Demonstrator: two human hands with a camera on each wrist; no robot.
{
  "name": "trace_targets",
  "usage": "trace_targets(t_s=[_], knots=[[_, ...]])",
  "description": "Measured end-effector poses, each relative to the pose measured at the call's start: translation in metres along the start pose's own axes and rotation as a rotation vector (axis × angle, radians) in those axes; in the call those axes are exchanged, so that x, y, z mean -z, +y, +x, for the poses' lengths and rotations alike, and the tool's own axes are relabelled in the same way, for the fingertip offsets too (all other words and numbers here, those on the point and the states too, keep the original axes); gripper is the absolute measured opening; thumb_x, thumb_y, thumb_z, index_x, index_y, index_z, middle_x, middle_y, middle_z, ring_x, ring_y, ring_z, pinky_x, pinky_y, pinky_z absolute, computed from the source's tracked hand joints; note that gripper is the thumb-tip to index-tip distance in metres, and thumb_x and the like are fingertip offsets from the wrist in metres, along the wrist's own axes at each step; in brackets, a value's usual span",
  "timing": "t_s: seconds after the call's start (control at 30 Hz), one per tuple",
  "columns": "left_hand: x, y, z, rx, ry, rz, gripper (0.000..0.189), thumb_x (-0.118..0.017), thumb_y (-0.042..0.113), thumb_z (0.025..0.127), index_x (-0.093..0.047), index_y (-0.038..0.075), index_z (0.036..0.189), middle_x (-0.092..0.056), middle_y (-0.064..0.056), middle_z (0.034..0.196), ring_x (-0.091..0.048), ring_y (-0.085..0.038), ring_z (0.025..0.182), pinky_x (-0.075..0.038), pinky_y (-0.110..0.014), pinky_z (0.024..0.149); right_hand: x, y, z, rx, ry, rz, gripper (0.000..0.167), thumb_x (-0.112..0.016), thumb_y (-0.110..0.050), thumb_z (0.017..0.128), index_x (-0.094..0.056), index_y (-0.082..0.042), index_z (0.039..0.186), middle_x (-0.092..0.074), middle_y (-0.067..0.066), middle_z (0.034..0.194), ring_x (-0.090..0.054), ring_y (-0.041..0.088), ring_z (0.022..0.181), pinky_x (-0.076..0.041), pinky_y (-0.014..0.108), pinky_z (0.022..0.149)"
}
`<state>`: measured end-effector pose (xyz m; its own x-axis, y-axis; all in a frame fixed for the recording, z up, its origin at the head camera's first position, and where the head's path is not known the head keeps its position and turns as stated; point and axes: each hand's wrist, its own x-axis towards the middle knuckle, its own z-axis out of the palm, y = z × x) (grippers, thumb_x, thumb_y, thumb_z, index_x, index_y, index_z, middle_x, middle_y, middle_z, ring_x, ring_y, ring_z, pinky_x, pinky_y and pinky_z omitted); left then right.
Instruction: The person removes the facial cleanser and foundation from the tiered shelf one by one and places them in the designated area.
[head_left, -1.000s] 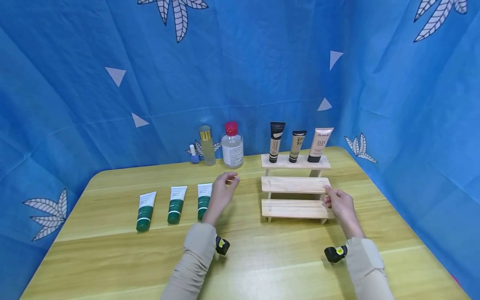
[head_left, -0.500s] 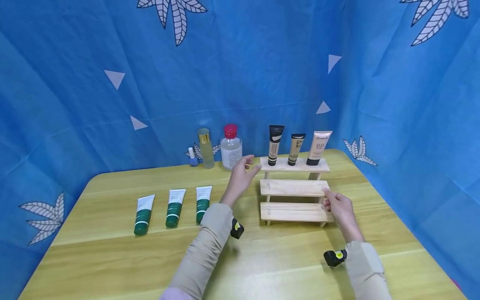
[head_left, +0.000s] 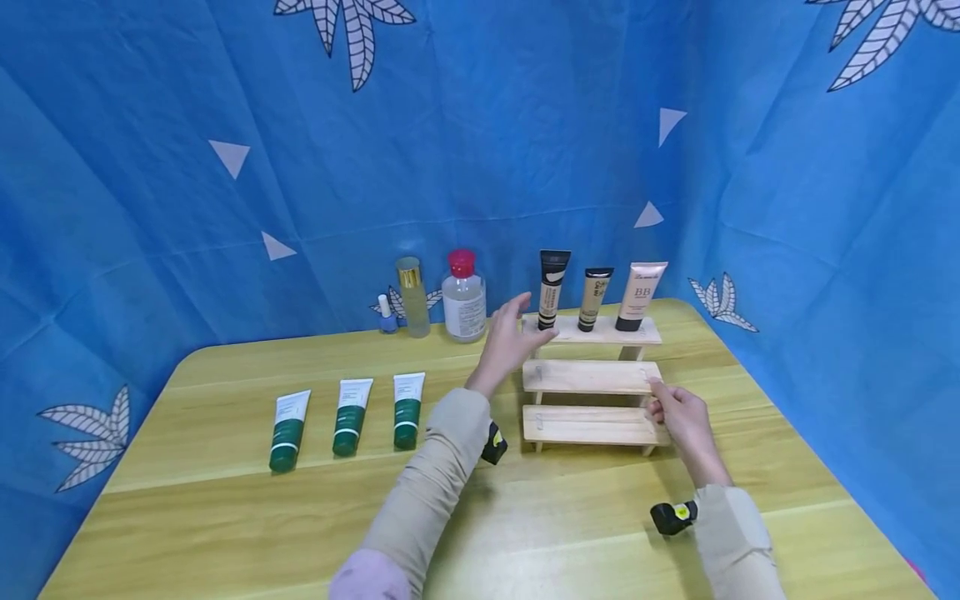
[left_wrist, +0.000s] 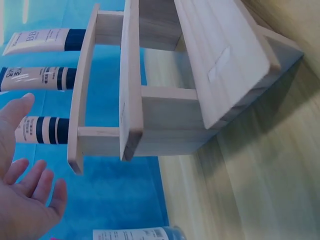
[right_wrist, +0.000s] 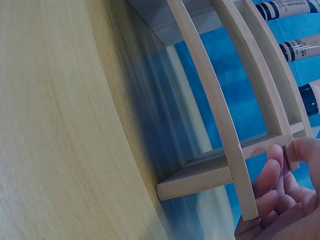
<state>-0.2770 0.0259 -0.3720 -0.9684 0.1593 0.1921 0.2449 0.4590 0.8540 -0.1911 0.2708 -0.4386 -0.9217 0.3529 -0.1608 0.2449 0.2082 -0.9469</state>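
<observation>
A three-tier wooden display stand stands at the right, with three cosmetic tubes upright on its top tier. My left hand is at the tier's left end, thumb and fingers spread beside the black-topped tube. In the left wrist view, the thumb overlaps that tube and the other fingers are loosely bent, holding nothing. My right hand pinches the right end of the middle tier, shown closely in the right wrist view. Beside the black-topped tube stand a small beige tube and a pink BB cream tube.
Three green-and-white tubes lie at the left, the nearest to the stand being one tube. Along the back are a red-capped bottle, a gold-capped bottle and a small nail polish bottle. A blue curtain hangs behind the table.
My left hand has moved right, from beside the green-and-white tubes past the red-capped bottle to the black-topped tube. My right hand keeps its pinch on the stand.
</observation>
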Motion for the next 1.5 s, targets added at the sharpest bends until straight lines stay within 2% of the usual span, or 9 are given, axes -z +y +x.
trace_targets(t_s=[0.27, 0.5, 0.67, 0.87, 1.1, 1.33, 1.5], knots=[[-0.008, 0.008, 0.005, 0.012, 0.017, -0.001, 0.067, -0.071, 0.027, 0.086, -0.04, 0.009, 0.143, -0.051, -0.012, 0.136, -0.046, -0.026, 0.124, -0.043, -0.039, 0.099, 0.001, 0.0, 0.0, -0.006, -0.014, -0.018, 0.04, -0.047, -0.041, 0.097, -0.054, -0.003, 0.089, -0.055, -0.009, 0.067, -0.049, 0.004, 0.061, -0.044, 0.018, 0.057], [-0.013, 0.008, 0.008, -0.026, 0.031, 0.001, 0.056, -0.066, 0.022, 0.09, -0.044, 0.005, 0.139, -0.055, -0.016, 0.129, -0.047, -0.028, 0.122, -0.041, -0.041, 0.1, 0.001, 0.0, 0.0, -0.003, 0.008, -0.011, 0.039, -0.049, -0.04, 0.097, -0.055, -0.003, 0.086, -0.054, -0.008, 0.065, -0.049, 0.003, 0.059, -0.044, 0.017, 0.056], [-0.016, 0.009, 0.011, -0.009, 0.047, -0.009, 0.052, -0.064, 0.022, 0.092, -0.046, 0.006, 0.137, -0.056, -0.014, 0.126, -0.048, -0.029, 0.12, -0.042, -0.041, 0.098, 0.002, 0.0, -0.001, -0.003, 0.001, -0.004, 0.039, -0.049, -0.039, 0.097, -0.055, -0.002, 0.088, -0.055, -0.008, 0.066, -0.049, 0.004, 0.059, -0.044, 0.017, 0.056], [-0.017, 0.013, 0.012, 0.02, 0.058, 0.019, 0.047, -0.062, 0.023, 0.093, -0.047, 0.008, 0.135, -0.057, -0.01, 0.123, -0.051, -0.024, 0.117, -0.043, -0.038, 0.096, 0.0, 0.001, -0.001, 0.001, 0.011, -0.012, 0.04, -0.05, -0.04, 0.097, -0.055, -0.001, 0.088, -0.054, -0.008, 0.065, -0.049, 0.003, 0.058, -0.044, 0.017, 0.056], [-0.006, 0.003, 0.005, -0.019, 0.025, -0.073, 0.044, -0.057, 0.021, 0.096, -0.046, 0.004, 0.134, -0.057, -0.011, 0.12, -0.053, -0.022, 0.11, -0.045, -0.035, 0.095, 0.0, 0.002, -0.001, -0.01, 0.004, -0.016, 0.041, -0.048, -0.041, 0.097, -0.054, -0.002, 0.091, -0.054, -0.009, 0.066, -0.049, 0.003, 0.06, -0.044, 0.018, 0.056], [0.011, -0.006, -0.004, -0.08, 0.048, -0.095, 0.044, -0.058, 0.021, 0.095, -0.046, 0.0, 0.132, -0.058, -0.013, 0.118, -0.054, -0.024, 0.108, -0.044, -0.036, 0.095, 0.001, 0.001, -0.001, -0.013, -0.02, -0.012, 0.042, -0.048, -0.044, 0.097, -0.054, -0.002, 0.092, -0.055, -0.007, 0.07, -0.049, 0.004, 0.062, -0.045, 0.018, 0.058], [0.019, -0.006, -0.012, -0.082, 0.056, -0.113, 0.044, -0.058, 0.021, 0.095, -0.045, 0.002, 0.133, -0.057, -0.013, 0.119, -0.054, -0.025, 0.11, -0.044, -0.039, 0.096, 0.0, 0.001, 0.0, -0.016, -0.009, -0.002, 0.041, -0.049, -0.043, 0.096, -0.054, -0.003, 0.09, -0.055, -0.008, 0.067, -0.049, 0.004, 0.06, -0.044, 0.018, 0.056]])
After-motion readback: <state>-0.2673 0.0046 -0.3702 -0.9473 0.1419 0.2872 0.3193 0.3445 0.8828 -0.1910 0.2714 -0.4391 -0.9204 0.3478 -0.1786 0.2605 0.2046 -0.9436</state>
